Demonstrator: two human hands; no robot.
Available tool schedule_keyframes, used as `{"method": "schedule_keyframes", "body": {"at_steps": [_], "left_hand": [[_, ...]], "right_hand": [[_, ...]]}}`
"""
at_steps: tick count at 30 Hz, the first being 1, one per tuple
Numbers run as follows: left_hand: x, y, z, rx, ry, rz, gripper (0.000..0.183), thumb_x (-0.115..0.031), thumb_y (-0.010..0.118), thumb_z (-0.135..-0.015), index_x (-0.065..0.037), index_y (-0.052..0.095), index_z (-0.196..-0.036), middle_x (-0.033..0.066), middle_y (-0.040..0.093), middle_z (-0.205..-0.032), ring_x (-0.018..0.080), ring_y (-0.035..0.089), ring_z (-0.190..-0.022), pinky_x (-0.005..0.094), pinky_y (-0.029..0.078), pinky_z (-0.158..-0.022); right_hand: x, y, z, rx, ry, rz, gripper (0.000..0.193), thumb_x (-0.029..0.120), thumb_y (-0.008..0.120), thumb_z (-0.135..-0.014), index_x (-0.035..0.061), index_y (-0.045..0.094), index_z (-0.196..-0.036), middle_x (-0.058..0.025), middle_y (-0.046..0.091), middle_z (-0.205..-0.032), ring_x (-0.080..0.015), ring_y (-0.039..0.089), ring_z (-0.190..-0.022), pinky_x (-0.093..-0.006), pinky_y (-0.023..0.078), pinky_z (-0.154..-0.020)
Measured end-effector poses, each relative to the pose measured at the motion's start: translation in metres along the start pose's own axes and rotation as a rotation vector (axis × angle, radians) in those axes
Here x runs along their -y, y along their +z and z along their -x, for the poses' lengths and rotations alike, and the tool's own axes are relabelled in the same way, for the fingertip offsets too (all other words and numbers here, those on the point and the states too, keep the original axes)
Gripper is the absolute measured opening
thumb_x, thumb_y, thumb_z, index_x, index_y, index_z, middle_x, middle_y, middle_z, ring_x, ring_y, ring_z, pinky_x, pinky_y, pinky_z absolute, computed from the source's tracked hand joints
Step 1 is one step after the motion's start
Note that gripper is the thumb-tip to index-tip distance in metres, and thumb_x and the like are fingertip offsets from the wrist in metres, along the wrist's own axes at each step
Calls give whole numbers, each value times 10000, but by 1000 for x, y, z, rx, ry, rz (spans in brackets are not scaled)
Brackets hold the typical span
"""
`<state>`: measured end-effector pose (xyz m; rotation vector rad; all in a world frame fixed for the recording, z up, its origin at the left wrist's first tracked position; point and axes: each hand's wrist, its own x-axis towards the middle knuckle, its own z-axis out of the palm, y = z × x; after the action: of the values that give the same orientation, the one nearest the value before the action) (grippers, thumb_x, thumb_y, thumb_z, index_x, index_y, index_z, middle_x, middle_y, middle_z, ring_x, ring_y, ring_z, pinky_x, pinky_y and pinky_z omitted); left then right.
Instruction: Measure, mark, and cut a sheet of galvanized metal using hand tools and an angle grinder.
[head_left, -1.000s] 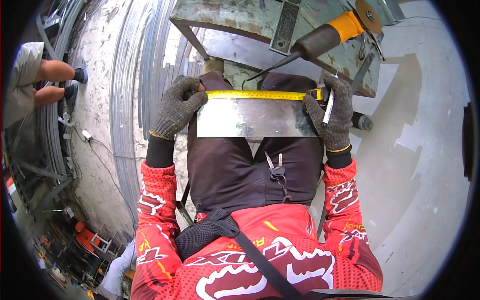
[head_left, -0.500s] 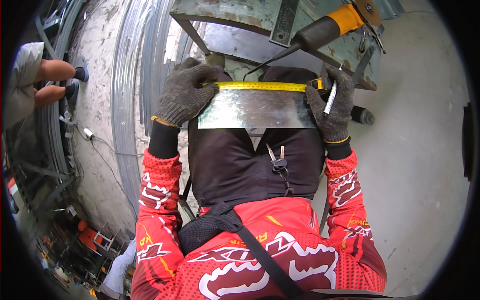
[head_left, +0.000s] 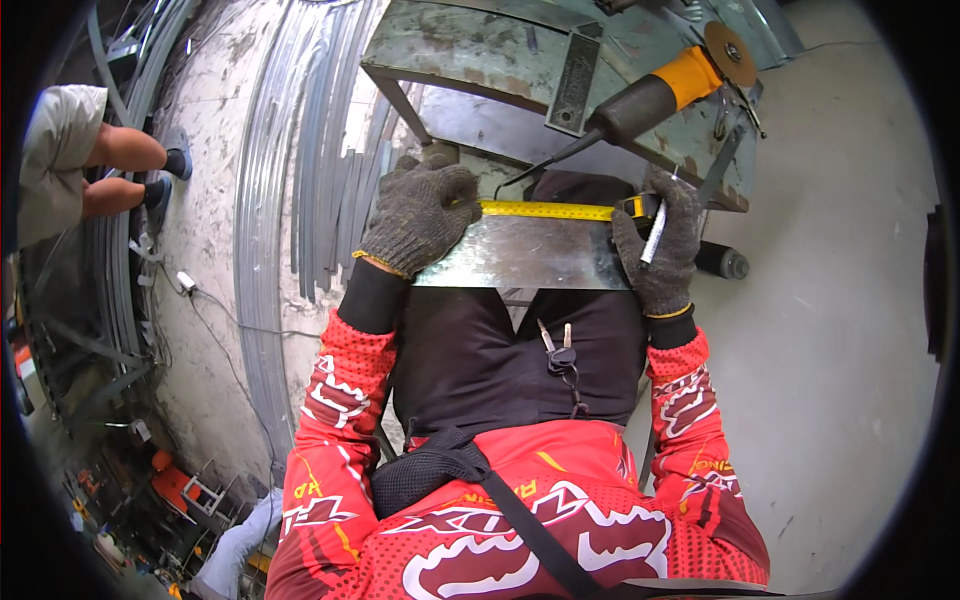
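Observation:
A shiny rectangular metal sheet (head_left: 535,255) lies across my thighs. Along its far edge runs the yellow blade of a tape measure (head_left: 545,211). My left hand (head_left: 420,212), in a dark grey knitted glove, is closed at the blade's left end, over the sheet's left side; the blade's tip is hidden by the fingers. At the right end, my gloved right hand (head_left: 660,245) grips the black-and-yellow tape case (head_left: 637,208) with the thumb toward the sheet. A slim silvery-white pen-like stick (head_left: 653,232) is also tucked in that hand.
Ahead stands a worn metal table (head_left: 470,50) bearing an angle grinder (head_left: 655,95) with an orange body and a flat dark metal bar (head_left: 575,85). Long metal profiles (head_left: 265,200) lie on the floor at left, near a power cable. Another person's legs (head_left: 125,170) show far left.
My left hand has shifted right along the sheet, and less of the yellow blade shows between my hands. My right hand keeps its hold. The whole view has shifted slightly.

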<state>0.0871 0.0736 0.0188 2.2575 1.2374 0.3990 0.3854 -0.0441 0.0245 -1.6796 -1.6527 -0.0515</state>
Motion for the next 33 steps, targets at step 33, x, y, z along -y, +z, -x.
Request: {"method": "schedule_keyframes", "body": {"at_steps": [33], "left_hand": [[57,5,37,-62,-85,408,197,26,671,-878,9,690,-1073,126,665,-1037,263,647,-1011,355,511,-939]], "right_hand": [[5,-4,-10,93,28,50,486,180,842,-788,49,650,-1215,-176,669,-1117,-377,647,-1058,-464,527,-930]]}}
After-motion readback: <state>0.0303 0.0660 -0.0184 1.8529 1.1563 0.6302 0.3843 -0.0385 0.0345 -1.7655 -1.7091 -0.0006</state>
